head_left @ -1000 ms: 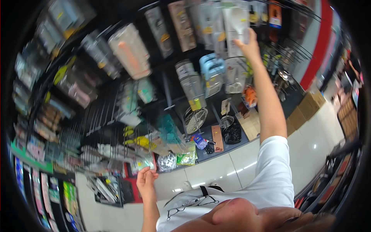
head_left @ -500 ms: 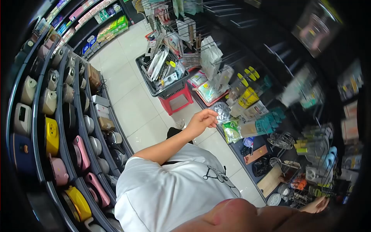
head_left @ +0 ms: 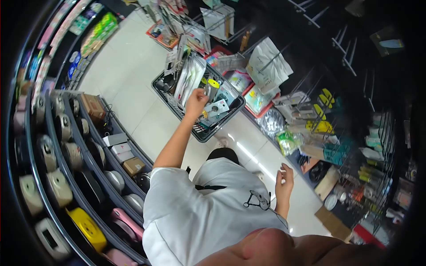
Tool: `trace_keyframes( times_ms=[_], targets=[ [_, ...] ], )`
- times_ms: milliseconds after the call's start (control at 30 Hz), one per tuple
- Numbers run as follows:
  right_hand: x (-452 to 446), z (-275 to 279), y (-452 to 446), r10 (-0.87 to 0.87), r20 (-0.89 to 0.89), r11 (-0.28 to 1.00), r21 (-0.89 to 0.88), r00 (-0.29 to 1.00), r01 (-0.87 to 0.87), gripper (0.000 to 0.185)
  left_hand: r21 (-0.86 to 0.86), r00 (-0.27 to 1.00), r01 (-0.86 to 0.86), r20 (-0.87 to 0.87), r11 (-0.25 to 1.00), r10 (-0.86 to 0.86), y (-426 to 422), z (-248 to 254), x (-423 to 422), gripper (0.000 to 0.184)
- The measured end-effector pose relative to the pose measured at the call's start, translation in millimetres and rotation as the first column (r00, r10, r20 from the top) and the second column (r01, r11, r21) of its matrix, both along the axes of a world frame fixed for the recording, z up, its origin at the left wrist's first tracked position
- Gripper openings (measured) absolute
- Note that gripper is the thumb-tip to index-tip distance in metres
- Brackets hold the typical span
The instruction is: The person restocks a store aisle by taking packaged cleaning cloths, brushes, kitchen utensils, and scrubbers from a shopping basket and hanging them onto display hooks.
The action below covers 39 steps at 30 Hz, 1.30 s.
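My left hand [head_left: 196,103] is over the black shopping basket [head_left: 205,137], its fingers curled in among the goods there. Whether anything is between those fingers is hidden. Right beside the fingertips lies a packaged item with a yellow top [head_left: 213,84]. A white card pack [head_left: 218,107] sits just to the right of the hand, and long clear-wrapped packs [head_left: 190,80] lean on the basket's far left side. My right hand [head_left: 284,181] hangs low at my right side, fingers loosely bent and apart, holding nothing.
Shelves of small appliances, including a yellow one [head_left: 87,229], line the left. On the right, a dark hook wall carries hanging packs such as a white bag [head_left: 268,66]. Below it, a low shelf holds a green-and-white bag [head_left: 289,142]. A brown box [head_left: 333,223] sits lower right.
My left hand has moved left and forward into the basket. The right hand has come away from the racks to my side. The view has shifted, bringing the basket nearer the middle.
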State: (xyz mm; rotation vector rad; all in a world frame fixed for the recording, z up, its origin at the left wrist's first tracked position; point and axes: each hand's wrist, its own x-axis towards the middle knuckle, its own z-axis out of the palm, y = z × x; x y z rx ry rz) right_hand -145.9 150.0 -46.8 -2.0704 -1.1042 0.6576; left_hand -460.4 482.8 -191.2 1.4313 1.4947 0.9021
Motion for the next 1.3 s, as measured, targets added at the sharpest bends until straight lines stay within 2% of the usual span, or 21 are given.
trace_keyframes(
  times_ms=[67,133,200,267,300,400,600,667,733,800,833,867,933,967,1000,1067,1133,1167,1233,1267,1300],
  targets=[
    [-22.5,4.5,15.6,0.035,0.03,0.998,-0.055,0.999,-0.034,0.029,-0.095,0.997,0.032,-0.072,0.995,-0.039,17.4,-12.5,-7.6,0.039],
    [-39.0,9.7,26.0,0.038,0.041,0.992,-0.124,0.998,-0.032,0.028,-0.093,0.932,0.165,-0.311,0.982,-0.186,24.1,-44.3,-6.2,0.044],
    [-47.9,12.0,32.1,0.047,0.044,0.982,-0.184,0.998,-0.038,0.028,-0.062,0.908,0.243,-0.336,0.968,-0.25,20.1,-79.7,-2.3,0.053],
    [-54.7,10.9,37.2,0.102,0.064,0.971,-0.225,0.993,-0.085,0.028,-0.104,0.739,0.378,-0.565,0.92,-0.367,14.2,-96.4,5.5,0.058],
    [-58.9,14.2,41.5,0.103,0.071,0.969,-0.234,0.992,-0.084,0.028,-0.198,0.697,0.378,-0.582,0.904,-0.419,12.8,-103.1,8.4,0.059],
    [-65.1,19.2,47.8,0.106,0.087,0.962,-0.26,0.99,-0.08,0.028,-0.116,0.602,0.395,-0.717,0.912,-0.351,3.0,-123.5,12.8,0.054],
    [-68.9,16.2,41.3,0.053,0.106,0.969,-0.245,0.993,-0.025,0.026,0.053,0.645,0.472,-0.701,0.88,-0.303,7.8,-114.7,5.9,0.038],
    [-69.6,13.6,39.8,0.054,0.113,0.971,-0.237,0.992,-0.026,0.025,-0.221,0.812,0.276,-0.467,0.935,-0.35,13.0,-88.1,3.0,0.033],
    [-71.8,12.1,42.2,0.064,0.121,0.975,-0.217,0.991,-0.036,0.025,-0.187,0.84,0.242,-0.451,0.952,-0.302,14.6,-75.6,-7.1,0.033],
    [-73.7,14.2,46.9,0.082,0.138,0.981,-0.187,0.987,-0.055,0.026,0.155,0.969,0.112,-0.236,0.982,-0.073,22.5,-94.9,-25.1,0.039],
    [-73.4,13.3,48.6,0.08,0.134,0.983,-0.176,0.988,-0.056,0.025,0.149,0.996,0.089,0.001,0.985,-0.09,27.5,-76.1,-26.6,0.031],
    [-72.3,12.5,51.4,0.075,0.13,0.984,-0.17,0.989,-0.053,0.025,0.154,0.996,0.093,-0.005,0.984,-0.094,30.2,-56.8,-26.8,0.031],
    [-71.7,11.4,57.6,0.08,0.06,0.981,-0.184,0.995,-0.068,0.025,-0.131,0.889,-0.094,0.436,0.987,0.142,30.4,-12.3,-23.3,0.032],
    [-72.9,9.4,61.2,0.065,0.015,0.981,-0.184,0.998,-0.061,0.026,-0.32,0.762,-0.053,0.6,0.946,0.245,26.4,31.0,-14.5,0.025],
    [-74.0,6.6,66.4,0.048,0.017,0.983,-0.178,0.999,-0.044,0.026,-0.315,0.765,-0.036,0.602,0.948,0.229,22.2,51.1,-9.4,0.025],
    [-75.8,3.8,78.9,0.053,-0.2,0.997,-0.038,0.978,-0.062,0.032,-0.366,0.473,0.225,0.851,0.903,0.227,12.3,80.2,6.7,0.021],
    [-77.5,11.1,96.8,0.029,-0.372,0.999,0.025,0.928,-0.021,0.038,-0.313,0.379,0.33,0.908,0.891,0.178,-6.6,113.4,42.4,0.02],
    [-77.5,14.7,104.6,-0.008,-0.362,0.999,0.028,0.932,0.019,0.038,-0.301,0.322,0.421,0.931,0.856,0.169,-17.5,123.5,57.7,0.019],
    [-73.5,22.0,112.1,0.046,-0.629,0.976,0.192,0.776,0.098,0.036,-0.278,0.263,0.548,0.953,0.789,0.152,-38.5,139.7,92.6,0.018],
    [-69.6,27.7,107.7,0.012,-0.621,0.971,0.194,0.783,0.139,0.036,-0.272,0.228,0.592,0.959,0.759,0.167,-51.4,146.7,109.9,0.019],
    [-65.3,34.0,101.7,-0.024,-0.724,0.954,0.189,0.689,0.231,0.034,-0.266,0.193,0.631,0.964,0.729,0.184,-63.0,151.8,123.8,0.019]
  ],
)
